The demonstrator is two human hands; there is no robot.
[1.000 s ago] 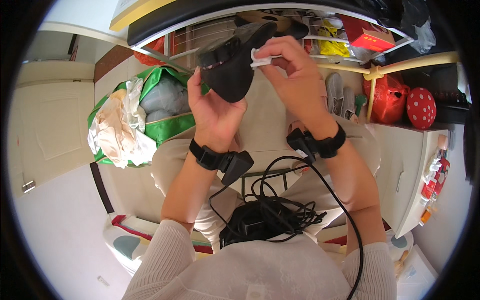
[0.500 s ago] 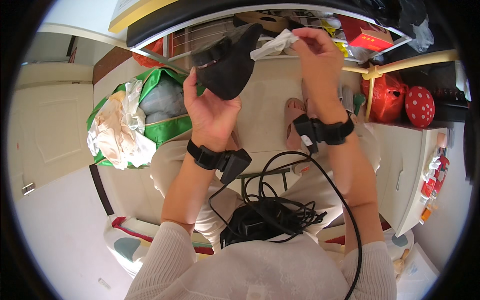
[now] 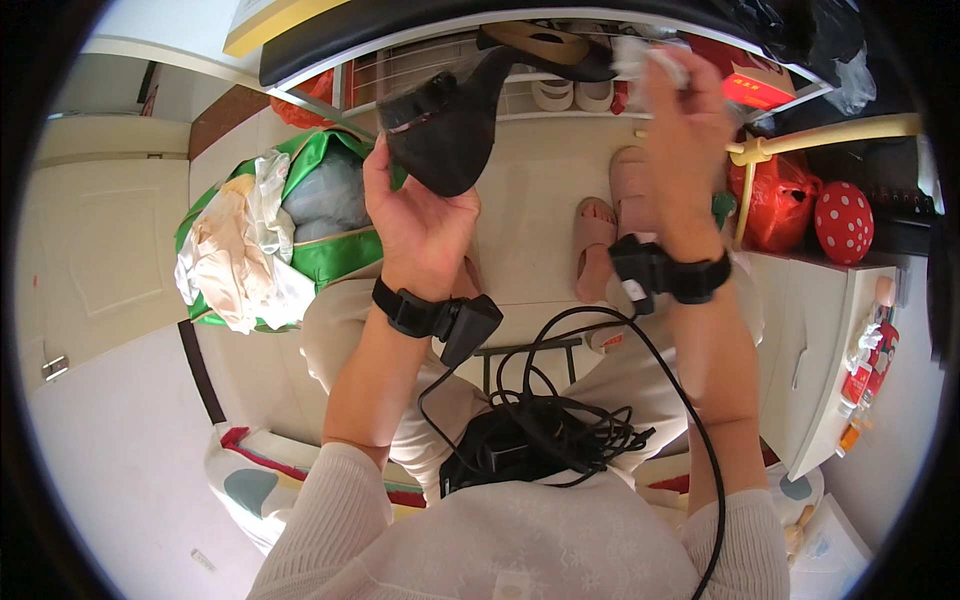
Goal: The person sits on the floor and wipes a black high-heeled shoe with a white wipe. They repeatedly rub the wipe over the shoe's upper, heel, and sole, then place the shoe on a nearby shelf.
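My left hand grips a black high-heeled shoe from below, its thumb up along one side. The shoe is tilted, with its narrow end pointing up toward the rack. Off to the right, my right hand is blurred by motion and pinches a crumpled white tissue. A wide gap separates the tissue from the shoe. On the rack behind lies another black shoe with a tan inside.
Ahead stands a metal shoe rack with pale shoes and a red box. A green bag with clothes lies left. To the right are a yellow pole, a red plastic bag and a white cabinet. Black cables lie on my lap.
My right hand has pulled the tissue away from the shoe, to the right. The left hand and the shoe have barely shifted.
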